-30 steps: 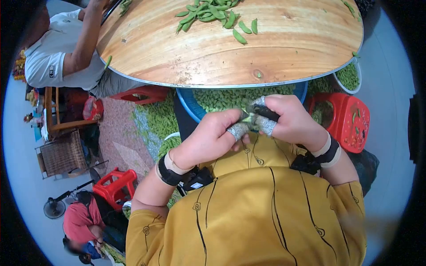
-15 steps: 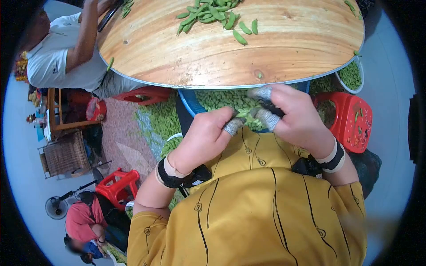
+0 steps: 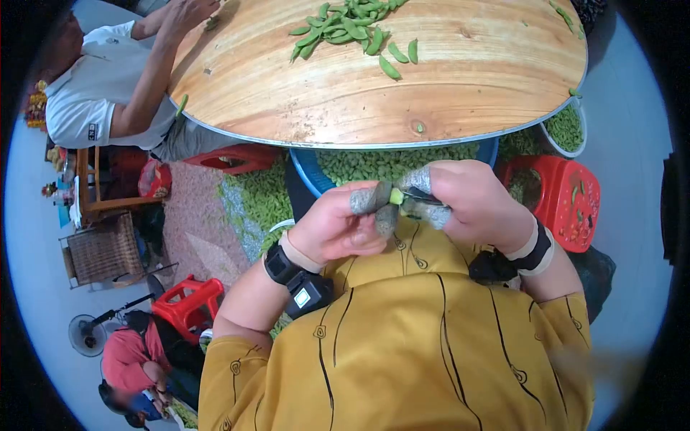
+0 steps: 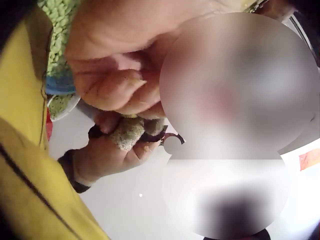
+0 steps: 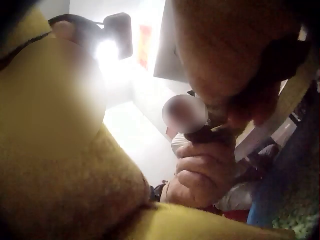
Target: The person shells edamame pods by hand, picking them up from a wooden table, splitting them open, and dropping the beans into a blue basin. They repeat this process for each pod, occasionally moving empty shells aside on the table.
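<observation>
Between the thumb and finger of my left hand (image 3: 338, 223), a green bean pod (image 3: 397, 195) is pinched with its end showing. Grey wrapping covers the thumb and fingertip on both hands. My right hand (image 3: 478, 205) grips a small dark tool (image 3: 418, 195) whose kind I cannot tell, its tip close to the pod. Both hands are over the near side of a blue basin (image 3: 305, 174) of shelled green beans (image 3: 374, 164). In the left wrist view, the curled fingers of my left hand (image 4: 120, 82) hide the pod.
A wooden table (image 3: 460, 93) edges over the basin, with a pile of pods (image 3: 345, 29) on top. To the right are a red stool (image 3: 575, 205) and a white bucket of pods (image 3: 566, 129). A person in a white shirt (image 3: 108, 82) sits at the left.
My left hand has rolled over, showing its curled fingers, and a pod end now shows in its pinch. My right hand has shifted slightly. The seated person's hands have moved further over the table.
</observation>
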`<move>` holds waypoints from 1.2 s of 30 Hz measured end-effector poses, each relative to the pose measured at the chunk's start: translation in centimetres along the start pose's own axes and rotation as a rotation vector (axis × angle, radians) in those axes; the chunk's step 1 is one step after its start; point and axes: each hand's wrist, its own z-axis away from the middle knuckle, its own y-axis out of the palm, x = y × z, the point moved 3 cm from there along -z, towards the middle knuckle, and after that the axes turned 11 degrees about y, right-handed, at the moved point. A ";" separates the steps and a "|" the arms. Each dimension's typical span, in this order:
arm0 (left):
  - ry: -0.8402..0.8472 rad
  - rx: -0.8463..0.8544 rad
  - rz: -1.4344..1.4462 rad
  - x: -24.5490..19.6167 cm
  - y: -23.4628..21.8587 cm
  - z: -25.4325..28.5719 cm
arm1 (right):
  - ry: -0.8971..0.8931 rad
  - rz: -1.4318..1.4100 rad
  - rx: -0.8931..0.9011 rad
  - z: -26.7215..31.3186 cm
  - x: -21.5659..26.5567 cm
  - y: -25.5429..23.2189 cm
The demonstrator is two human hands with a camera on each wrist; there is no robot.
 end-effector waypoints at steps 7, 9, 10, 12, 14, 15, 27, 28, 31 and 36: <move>-0.077 -0.246 -0.177 0.1 -2.4 -0.1 | 0.109 0.138 -0.036 0.5 -0.2 1.0; -0.062 -0.235 -0.137 0.4 -2.7 -0.4 | 0.113 0.103 -0.053 0.4 -0.3 1.1; -0.066 -0.232 -0.138 0.5 -2.7 -0.6 | 0.115 0.074 -0.073 0.3 -0.4 1.1; -0.003 -0.308 -0.120 0.8 -2.8 -0.9 | 0.137 0.106 -0.083 0.4 -1.1 1.4; -0.009 -0.338 -0.214 1.0 -2.7 -1.1 | 0.153 0.140 -0.087 0.4 -1.4 1.4; -0.015 -0.374 -0.312 0.9 -2.8 -1.2 | 0.342 -0.040 -0.058 0.5 -2.0 1.5; -0.001 -0.680 -1.291 -5.5 -5.9 7.3 | 0.500 0.115 -0.029 -0.3 -2.0 -2.2; -0.075 -0.750 -1.649 -6.4 -6.9 8.8 | 0.510 0.116 -0.062 -0.9 -2.2 -3.0; -0.212 -0.833 -2.413 -6.8 -7.4 11.5 | 0.475 0.250 -0.137 -4.0 -2.3 -5.5; -0.012 -0.750 -1.894 -6.2 -5.1 9.2 | 0.320 0.604 -0.193 -10.2 -5.5 -6.4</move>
